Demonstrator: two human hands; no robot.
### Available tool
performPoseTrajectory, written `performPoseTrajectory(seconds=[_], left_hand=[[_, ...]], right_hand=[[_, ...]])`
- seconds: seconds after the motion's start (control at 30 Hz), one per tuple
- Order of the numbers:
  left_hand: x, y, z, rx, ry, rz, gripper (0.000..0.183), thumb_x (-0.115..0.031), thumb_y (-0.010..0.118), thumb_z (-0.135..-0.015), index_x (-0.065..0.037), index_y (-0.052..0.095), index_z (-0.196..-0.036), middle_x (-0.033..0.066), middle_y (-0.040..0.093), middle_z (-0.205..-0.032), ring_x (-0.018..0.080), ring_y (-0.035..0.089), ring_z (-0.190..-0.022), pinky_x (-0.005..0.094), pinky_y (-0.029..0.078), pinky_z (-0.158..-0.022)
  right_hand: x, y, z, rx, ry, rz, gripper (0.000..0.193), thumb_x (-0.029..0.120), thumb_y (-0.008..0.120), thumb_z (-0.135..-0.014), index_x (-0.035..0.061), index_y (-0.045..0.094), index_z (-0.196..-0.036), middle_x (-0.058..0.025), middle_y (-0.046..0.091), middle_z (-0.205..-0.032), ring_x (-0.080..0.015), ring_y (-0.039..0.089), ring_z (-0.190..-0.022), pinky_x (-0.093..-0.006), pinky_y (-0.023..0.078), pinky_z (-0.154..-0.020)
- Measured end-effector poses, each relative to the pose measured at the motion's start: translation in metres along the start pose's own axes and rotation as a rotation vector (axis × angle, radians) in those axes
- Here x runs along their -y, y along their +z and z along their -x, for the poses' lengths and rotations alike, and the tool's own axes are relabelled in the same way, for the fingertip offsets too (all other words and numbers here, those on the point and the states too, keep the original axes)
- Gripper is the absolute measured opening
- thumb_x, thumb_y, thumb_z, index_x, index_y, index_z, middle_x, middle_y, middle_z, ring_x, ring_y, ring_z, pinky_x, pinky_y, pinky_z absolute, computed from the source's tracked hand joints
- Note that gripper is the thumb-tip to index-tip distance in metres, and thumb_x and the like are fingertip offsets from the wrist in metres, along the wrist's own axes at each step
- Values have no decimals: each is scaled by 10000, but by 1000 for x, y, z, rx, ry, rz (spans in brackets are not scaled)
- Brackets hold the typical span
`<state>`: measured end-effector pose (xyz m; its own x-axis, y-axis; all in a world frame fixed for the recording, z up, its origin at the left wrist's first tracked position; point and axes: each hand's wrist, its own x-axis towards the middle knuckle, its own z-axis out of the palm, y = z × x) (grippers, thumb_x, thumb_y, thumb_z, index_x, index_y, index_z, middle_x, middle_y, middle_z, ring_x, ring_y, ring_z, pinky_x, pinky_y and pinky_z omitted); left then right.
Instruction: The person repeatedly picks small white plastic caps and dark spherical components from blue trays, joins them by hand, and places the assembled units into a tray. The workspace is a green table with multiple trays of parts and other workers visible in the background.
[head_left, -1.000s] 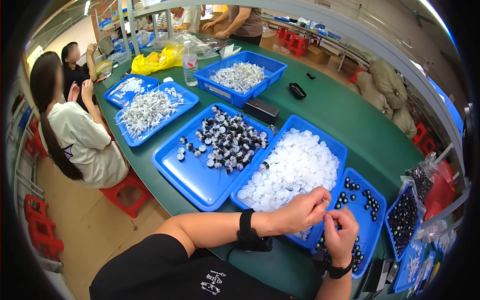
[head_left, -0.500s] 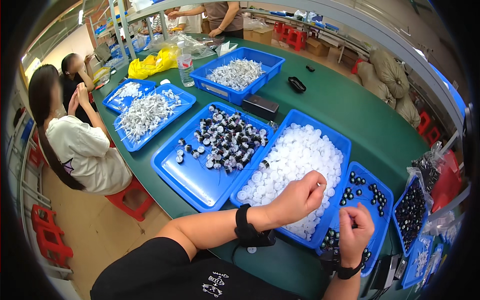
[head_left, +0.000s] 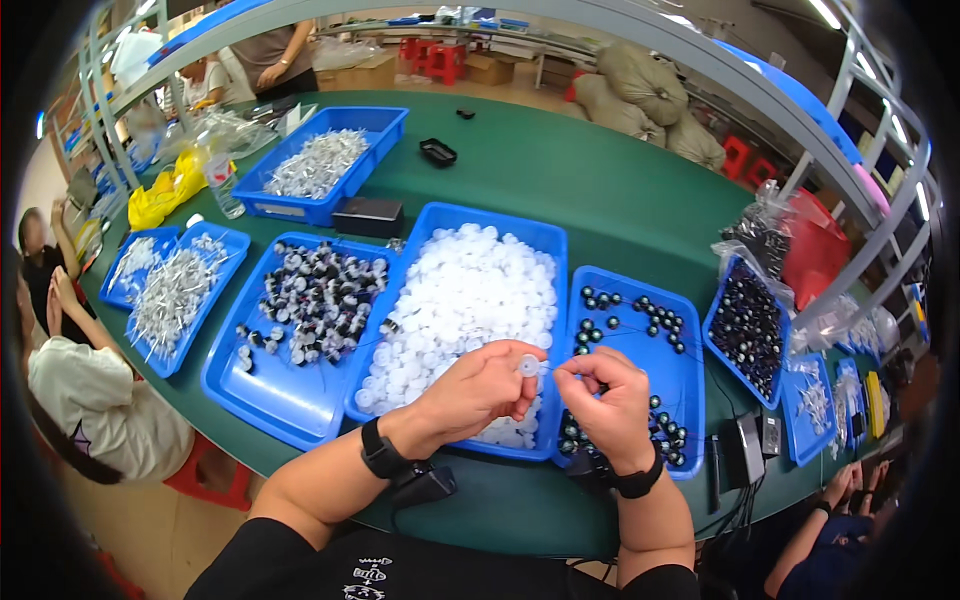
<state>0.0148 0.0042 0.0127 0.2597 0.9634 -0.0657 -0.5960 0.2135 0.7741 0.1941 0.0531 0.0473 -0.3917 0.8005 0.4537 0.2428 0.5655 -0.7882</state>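
My left hand (head_left: 478, 392) is closed, pinching a small round white plastic disc (head_left: 528, 366) between thumb and forefinger. Close beside it, the fingertips of my right hand (head_left: 610, 402) are pressed together; what they hold is too small to make out, though a faint thin line seems to run from them toward the disc. Both hands are above the near part of a blue tray heaped with white plastic discs (head_left: 470, 290) and the tray to its right. That right-hand blue tray (head_left: 640, 365) holds shiny dark beads with thin wires (head_left: 665, 325), some partly hidden by my right hand.
Left of the discs, a blue tray (head_left: 270, 395) holds black-and-white spool-like parts. Farther left are trays of white sticks (head_left: 180, 295), a water bottle (head_left: 222, 185) and a yellow bag (head_left: 168, 190). A tray of dark beads (head_left: 745, 325) stands right. People sit at both sides.
The view has swung to the right. My hands have come level and close together, and the white disc now shows in my left fingers.
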Motion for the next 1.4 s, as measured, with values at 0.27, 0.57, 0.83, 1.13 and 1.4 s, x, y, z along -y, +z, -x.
performPoseTrajectory(seconds=[0.27, 0.57, 0.83, 1.13, 1.4], left_hand=[[5, 5, 0, -42, -10, -55, 312, -101, 452, -963, 5, 462, -1256, 108, 588, -1000, 148, 610, -845, 309, 542, -776], [6, 3, -1, -52, 24, -85, 295, -110, 446, -972, 11, 476, -1240, 119, 600, -1000, 146, 611, -837, 310, 546, -766], [7, 7, 1, -79, 64, -138, 243, -75, 480, -960, -17, 505, -1195, 98, 601, -967, 151, 613, -833, 308, 537, -752], [13, -1, -5, -89, 56, -135, 212, -106, 524, -959, -24, 519, -1154, 83, 611, -927, 147, 625, -784, 296, 543, -713], [7, -4, -1, -83, 27, -39, 259, -121, 539, -948, -25, 502, -1186, 101, 606, -919, 152, 620, -770, 295, 539, -693]], right_hand=[[-3, 4, 2, -4, -14, -27, 40, 44, 709, -726, 19, 683, -741, 10, 477, -595, -67, 424, -551, -234, 324, -491], [-10, 4, 2, -34, -94, 92, 45, 41, 714, -714, 22, 685, -741, -3, 489, -595, -81, 439, -549, -239, 334, -488], [-11, 5, 2, -42, -188, 163, 56, 34, 724, -699, 29, 683, -737, -17, 516, -593, -106, 467, -541, -256, 357, -489], [-12, 5, 0, -10, -267, 273, 112, 69, 749, -690, 42, 671, -766, -38, 528, -606, -153, 483, -545, -296, 398, -538], [-5, 6, -3, 7, -293, 248, 47, 27, 649, -779, 43, 616, -751, -83, 593, -675, -271, 560, -608, -364, 404, -619]])
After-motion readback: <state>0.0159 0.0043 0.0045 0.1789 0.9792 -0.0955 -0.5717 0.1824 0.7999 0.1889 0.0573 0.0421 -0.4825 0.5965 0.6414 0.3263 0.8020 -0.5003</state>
